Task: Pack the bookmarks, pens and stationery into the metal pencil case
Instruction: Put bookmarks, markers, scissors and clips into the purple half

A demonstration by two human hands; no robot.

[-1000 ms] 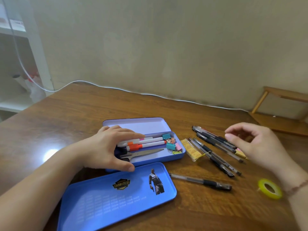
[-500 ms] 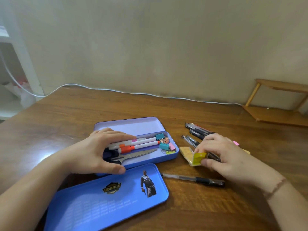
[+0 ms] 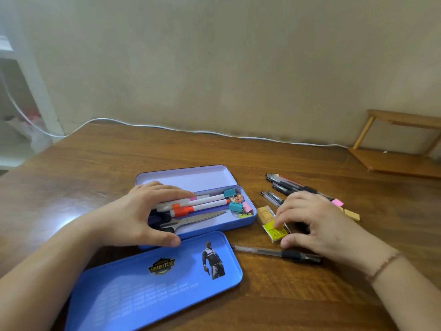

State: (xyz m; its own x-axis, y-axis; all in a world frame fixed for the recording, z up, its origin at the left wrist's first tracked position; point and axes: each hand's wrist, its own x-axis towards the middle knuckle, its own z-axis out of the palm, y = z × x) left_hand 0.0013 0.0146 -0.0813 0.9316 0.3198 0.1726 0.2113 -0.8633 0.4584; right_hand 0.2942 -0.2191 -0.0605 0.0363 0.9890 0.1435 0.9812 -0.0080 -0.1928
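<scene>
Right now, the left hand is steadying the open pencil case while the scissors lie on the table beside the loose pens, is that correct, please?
Not quite: the scissors lie inside the pencil case, below the markers, not on the table beside the loose pens. The head view shows this. The left hand does rest on the open case.

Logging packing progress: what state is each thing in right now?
Case: open, partly filled.
Lid: off, on the table beside the case.
Markers: in the case.
Scissors: closed, in the case.
Clips: in the case.
Packet: on the table, under right hand.
Pens: unpacked.
Left hand: steadying the case.
</scene>
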